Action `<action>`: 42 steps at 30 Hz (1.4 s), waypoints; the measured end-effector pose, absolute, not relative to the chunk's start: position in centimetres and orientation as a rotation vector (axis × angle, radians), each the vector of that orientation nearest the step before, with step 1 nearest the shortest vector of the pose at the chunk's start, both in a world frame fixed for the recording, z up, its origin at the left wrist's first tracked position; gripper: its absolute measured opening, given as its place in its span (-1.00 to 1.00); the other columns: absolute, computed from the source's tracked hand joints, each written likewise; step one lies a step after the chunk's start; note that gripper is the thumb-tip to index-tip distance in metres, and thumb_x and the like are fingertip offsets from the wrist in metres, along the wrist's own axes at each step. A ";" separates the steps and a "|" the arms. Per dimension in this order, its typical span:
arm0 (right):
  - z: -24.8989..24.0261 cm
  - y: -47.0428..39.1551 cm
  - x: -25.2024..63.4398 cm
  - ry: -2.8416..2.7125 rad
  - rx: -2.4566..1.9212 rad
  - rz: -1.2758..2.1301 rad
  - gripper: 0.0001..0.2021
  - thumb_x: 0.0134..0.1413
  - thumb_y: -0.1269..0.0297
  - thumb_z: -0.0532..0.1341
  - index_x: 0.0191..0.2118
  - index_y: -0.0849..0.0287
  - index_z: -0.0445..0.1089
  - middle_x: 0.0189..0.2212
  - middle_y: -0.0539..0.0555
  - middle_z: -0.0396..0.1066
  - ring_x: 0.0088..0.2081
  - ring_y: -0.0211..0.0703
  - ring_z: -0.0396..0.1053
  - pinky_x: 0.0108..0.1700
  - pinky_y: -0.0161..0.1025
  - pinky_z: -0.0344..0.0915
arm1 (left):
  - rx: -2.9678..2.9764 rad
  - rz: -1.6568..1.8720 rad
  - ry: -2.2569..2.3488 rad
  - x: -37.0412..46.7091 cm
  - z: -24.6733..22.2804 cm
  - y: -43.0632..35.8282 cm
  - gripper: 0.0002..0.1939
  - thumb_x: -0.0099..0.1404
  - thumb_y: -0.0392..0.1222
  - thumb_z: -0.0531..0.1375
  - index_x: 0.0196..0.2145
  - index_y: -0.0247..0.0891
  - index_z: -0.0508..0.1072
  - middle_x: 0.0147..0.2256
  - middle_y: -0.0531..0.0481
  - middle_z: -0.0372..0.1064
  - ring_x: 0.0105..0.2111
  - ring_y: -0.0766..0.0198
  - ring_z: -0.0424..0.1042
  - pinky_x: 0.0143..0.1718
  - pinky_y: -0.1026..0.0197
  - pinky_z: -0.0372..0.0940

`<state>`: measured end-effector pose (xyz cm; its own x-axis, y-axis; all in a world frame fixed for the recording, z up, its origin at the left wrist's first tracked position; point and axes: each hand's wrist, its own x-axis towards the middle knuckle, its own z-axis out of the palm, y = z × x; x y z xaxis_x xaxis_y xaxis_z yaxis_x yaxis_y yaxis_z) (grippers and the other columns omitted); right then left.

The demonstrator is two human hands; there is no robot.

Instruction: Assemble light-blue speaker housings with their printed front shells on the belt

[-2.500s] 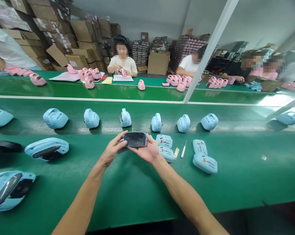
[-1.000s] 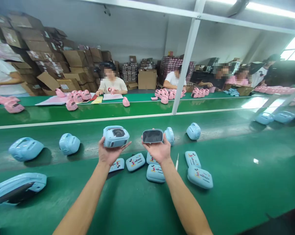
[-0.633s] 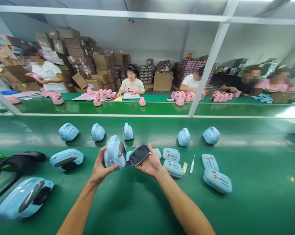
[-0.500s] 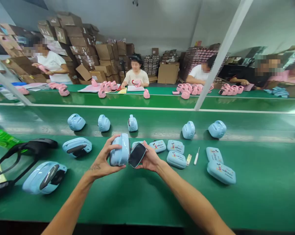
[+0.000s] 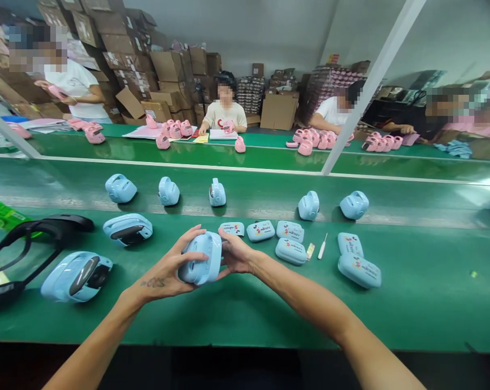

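Above the green table, my left hand point(image 5: 169, 273) is wrapped round a light-blue plastic housing with a carry handle point(image 5: 200, 262). My right hand point(image 5: 239, 253) closes on the housing's right side, its fingertips partly hidden behind it. The dark-backed panel that was in my right hand is out of sight now. Just beyond my hands lie light-blue panels printed with a Mickey figure point(image 5: 260, 231), several of them. A slim white screwdriver point(image 5: 322, 248) and a small pale yellow strip point(image 5: 310, 251) rest beside the panels.
Two housings with dark fronts, one behind point(image 5: 128, 229) and one nearer point(image 5: 77, 277), stand at the left beside a black strap-like frame point(image 5: 66, 228). Several blue housings line the strip beyond point(image 5: 121, 188). Slanted white posts point(image 5: 375, 81) rise before co-workers handling pink housings.
My right hand has brought the dark-backed panel against the housing, and the panel is now hidden. The housing has turned a little in my left hand. The view has tilted down slightly.
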<state>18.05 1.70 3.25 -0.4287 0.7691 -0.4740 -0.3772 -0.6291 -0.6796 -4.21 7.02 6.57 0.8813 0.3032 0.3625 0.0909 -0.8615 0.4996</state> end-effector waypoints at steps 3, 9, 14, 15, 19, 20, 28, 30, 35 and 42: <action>3.6 0.9 18.0 -0.689 -0.960 2.043 -0.40 0.37 -0.20 -0.10 0.19 0.13 0.33 0.00 0.21 0.42 -0.25 -0.08 0.50 -0.27 -0.06 0.55 | 2.400 0.692 0.380 -4.7 5.5 6.8 -0.47 0.12 -0.27 0.42 0.03 -0.05 0.43 0.40 -0.21 -0.03 0.38 -0.18 0.07 0.24 -0.16 0.25; 2.5 -2.1 16.8 -0.895 -0.873 1.789 0.01 -0.02 -0.01 0.42 0.46 -0.18 -0.12 0.36 0.15 0.15 -0.15 -0.10 0.50 -0.26 -0.12 0.56 | 1.737 0.998 0.704 -5.2 1.9 5.7 -0.27 -0.15 -0.20 0.55 -0.02 -0.07 0.38 0.07 -0.15 0.41 0.05 -0.09 0.47 -0.06 0.05 0.44; 0.9 -3.1 15.0 -1.104 -1.082 1.457 0.09 -0.23 0.06 0.53 0.43 -0.14 0.03 0.37 0.20 0.10 -0.10 -0.05 0.47 -0.25 -0.11 0.56 | 1.220 1.091 0.793 -4.7 0.2 4.0 -0.18 -0.28 -0.27 0.57 -0.03 -0.07 0.40 -0.23 0.03 0.50 -0.30 0.17 0.52 -0.27 0.19 0.44; 0.6 -3.0 14.7 -1.113 -1.139 1.370 0.06 -0.25 0.05 0.54 0.41 -0.09 0.09 0.33 0.21 0.17 -0.06 0.00 0.47 -0.18 -0.06 0.56 | 1.155 1.098 0.786 -4.5 0.0 3.7 -0.17 -0.31 -0.29 0.58 -0.04 -0.08 0.40 -0.22 0.03 0.51 -0.29 0.16 0.53 -0.26 0.19 0.45; 0.1 -2.6 14.2 -1.142 -1.129 1.157 -0.05 -0.33 0.01 0.57 0.27 0.06 0.29 0.25 0.21 0.31 0.24 0.15 0.32 0.24 0.09 0.36 | 1.027 1.111 0.757 -4.1 -0.3 3.1 -0.16 -0.37 -0.32 0.58 -0.08 -0.09 0.42 -0.22 0.02 0.53 -0.29 0.16 0.54 -0.25 0.19 0.47; 0.1 -2.5 14.2 -1.158 -1.110 1.145 -0.06 -0.33 0.00 0.57 0.25 0.08 0.31 0.24 0.20 0.33 0.24 0.14 0.32 0.28 0.10 0.31 | 1.018 1.112 0.753 -4.1 -0.3 3.0 -0.17 -0.37 -0.32 0.59 -0.08 -0.09 0.43 -0.22 0.02 0.54 -0.29 0.16 0.54 -0.25 0.19 0.47; 0.3 -2.4 14.3 -1.296 -1.137 0.941 -0.08 -0.28 -0.08 0.55 0.27 0.04 0.34 0.23 0.19 0.36 0.23 0.16 0.34 0.23 0.07 0.36 | 1.021 1.124 0.785 -3.8 0.2 2.5 -0.19 -0.35 -0.24 0.60 -0.07 -0.09 0.47 -0.25 0.01 0.54 -0.28 0.14 0.53 -0.25 0.19 0.46; 0.1 -2.4 14.1 -1.317 -1.162 0.898 -0.09 -0.24 -0.10 0.53 0.29 0.02 0.33 0.20 0.18 0.37 0.20 0.13 0.36 0.19 0.04 0.40 | 0.992 1.111 0.802 -3.4 0.5 2.4 -0.17 -0.34 -0.19 0.60 -0.04 -0.09 0.47 -0.23 0.00 0.55 -0.26 0.12 0.54 -0.23 0.18 0.46; -0.3 -2.5 14.1 -1.403 -1.347 0.808 -0.26 0.11 -0.11 0.34 0.36 0.04 0.26 0.16 0.21 0.34 0.14 0.10 0.35 0.24 0.08 0.30 | 0.861 1.100 0.879 -1.6 1.1 2.3 -0.17 -0.14 -0.01 0.55 0.10 -0.13 0.43 -0.06 -0.07 0.54 -0.14 0.08 0.54 -0.20 0.23 0.45; 1.3 -2.1 16.3 -1.549 -1.464 0.873 -0.45 0.31 -0.08 0.15 0.29 0.06 0.33 0.08 0.19 0.31 -0.01 0.01 0.38 0.18 0.02 0.30 | 0.760 0.933 0.763 -0.9 1.4 1.6 -0.05 -0.05 -0.05 0.53 0.26 -0.03 0.25 0.14 -0.14 0.44 0.05 -0.04 0.48 -0.07 0.06 0.47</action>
<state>16.31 -2.08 1.30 0.0057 0.9952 0.0978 0.4312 0.0858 -0.8982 -0.92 1.56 1.37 0.3884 0.8920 -0.2312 -0.4041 0.3904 0.8272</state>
